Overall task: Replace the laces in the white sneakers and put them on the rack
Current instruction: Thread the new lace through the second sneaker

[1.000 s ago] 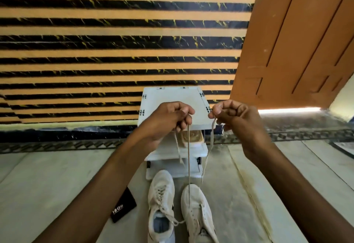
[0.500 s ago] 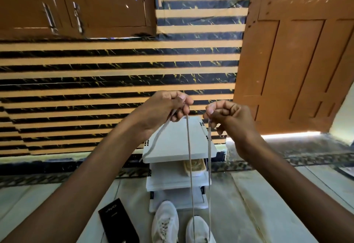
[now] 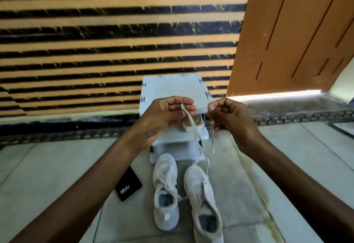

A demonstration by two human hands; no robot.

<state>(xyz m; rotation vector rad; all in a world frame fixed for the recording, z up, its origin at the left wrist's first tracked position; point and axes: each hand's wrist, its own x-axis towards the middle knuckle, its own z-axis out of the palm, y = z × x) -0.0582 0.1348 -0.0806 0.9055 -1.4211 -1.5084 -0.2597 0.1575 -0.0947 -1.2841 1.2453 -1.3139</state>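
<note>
Left hand [image 3: 168, 115]: raised in front of the rack, fingers stretched out sideways towards the right hand; one end of the lace [image 3: 195, 133] is pinched at the fingertips.
Right hand [image 3: 229, 117]: held level with the left and just apart from it, fingers curled in; a short strand [image 3: 213, 139] is gripped between thumb and forefinger and hangs free below the hand.
Lace: it is seen running slack from the left fingertips down to the toe end of the second sneaker [image 3: 203, 200]. Whether the short strand belongs to the same lace cannot be told.
Laced sneaker [image 3: 165, 191]: set on the floor [image 3: 57, 166] just before the rack, toe towards it, with loose lacing visible over the tongue.
Second sneaker: placed beside the laced one, close but angled slightly away at the heel. Its eyelets are too blurred to be read.
Rack [image 3: 172, 89]: white, tiered, stood against the striped wall [image 3: 115, 32]. A beige item [image 3: 193, 123] is seen on a middle shelf, partly hidden by the lace and the hands.
Black packet [image 3: 128, 184]: lying flat on the floor near the laced sneaker, on the side away from the second sneaker.
Door [image 3: 287, 32]: orange-brown and panelled, to the right of the wall.
</note>
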